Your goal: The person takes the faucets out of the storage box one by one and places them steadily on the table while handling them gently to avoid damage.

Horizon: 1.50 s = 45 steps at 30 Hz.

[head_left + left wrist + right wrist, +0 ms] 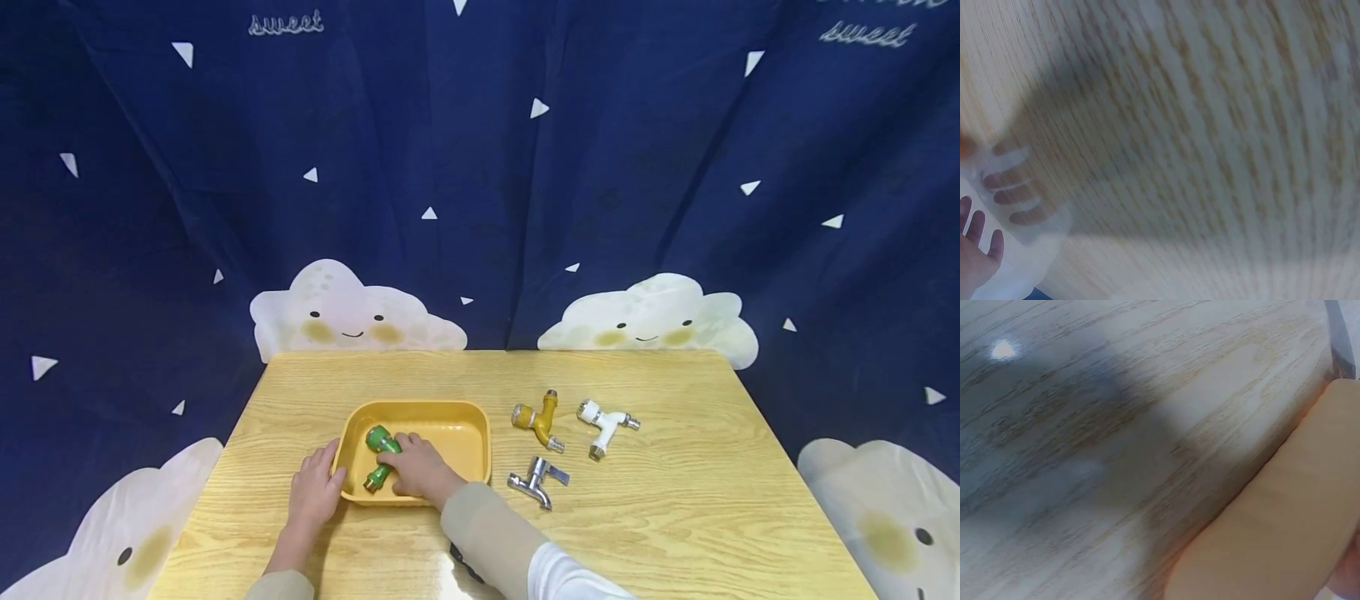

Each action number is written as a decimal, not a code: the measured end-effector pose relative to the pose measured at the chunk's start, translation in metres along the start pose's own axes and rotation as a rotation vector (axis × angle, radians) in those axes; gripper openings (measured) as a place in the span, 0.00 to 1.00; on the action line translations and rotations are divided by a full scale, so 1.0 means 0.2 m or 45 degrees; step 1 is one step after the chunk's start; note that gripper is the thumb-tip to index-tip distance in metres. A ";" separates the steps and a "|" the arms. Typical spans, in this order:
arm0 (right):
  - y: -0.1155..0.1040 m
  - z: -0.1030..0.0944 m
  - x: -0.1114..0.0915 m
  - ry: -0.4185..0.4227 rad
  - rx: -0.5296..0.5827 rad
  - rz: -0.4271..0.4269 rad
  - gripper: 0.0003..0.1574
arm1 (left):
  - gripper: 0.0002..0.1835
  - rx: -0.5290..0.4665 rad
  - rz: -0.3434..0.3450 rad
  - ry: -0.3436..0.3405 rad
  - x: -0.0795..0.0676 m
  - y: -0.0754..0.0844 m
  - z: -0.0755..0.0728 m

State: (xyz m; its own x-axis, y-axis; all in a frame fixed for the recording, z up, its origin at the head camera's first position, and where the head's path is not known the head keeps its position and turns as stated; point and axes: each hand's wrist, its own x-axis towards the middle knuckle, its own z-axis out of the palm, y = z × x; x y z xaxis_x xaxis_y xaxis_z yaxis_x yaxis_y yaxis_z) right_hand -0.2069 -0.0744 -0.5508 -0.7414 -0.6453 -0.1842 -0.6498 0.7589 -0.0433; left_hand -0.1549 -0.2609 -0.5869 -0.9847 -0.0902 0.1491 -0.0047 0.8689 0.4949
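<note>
A green tap (378, 438) lies inside a yellow rectangular tray (450, 407), toward its left half. My right hand (422, 472) reaches over the tray's near side and holds the tap at its middle, covering part of it. Against the tray's left wall rests my left hand (315, 492), fingers fairly straight and thumb at the rim. The left wrist view catches only the fingers of the left hand (977, 250) in its lower left corner. Across the lower right of the right wrist view runs the tray's outer wall (1272, 525), with a bit of the right hand (1346, 575) beyond it.
Right of the tray lie a mustard-yellow tap (542, 421), a white tap (606, 427) and a chrome tap (536, 482). All rest on a wood-grain table (675, 517). A dark blue curtain (480, 167) with white clouds hangs behind the table.
</note>
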 end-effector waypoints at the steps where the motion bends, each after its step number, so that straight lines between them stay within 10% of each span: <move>1: 0.01 0.00 -0.01 0.007 -0.001 0.000 0.30 | 0.26 0.001 0.002 0.002 0.00 0.00 0.00; 45: 0.16 0.02 -0.09 0.104 0.060 0.020 0.22 | 0.26 -0.005 -0.017 -0.026 0.00 0.01 -0.01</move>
State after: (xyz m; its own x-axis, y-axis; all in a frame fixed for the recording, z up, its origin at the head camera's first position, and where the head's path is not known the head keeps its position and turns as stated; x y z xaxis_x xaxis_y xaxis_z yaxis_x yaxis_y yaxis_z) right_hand -0.2136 -0.0390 -0.5520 -0.7637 -0.6371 -0.1044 -0.6310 0.7708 -0.0879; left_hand -0.1541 -0.2607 -0.5851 -0.9879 -0.0915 0.1250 -0.0170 0.8659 0.4999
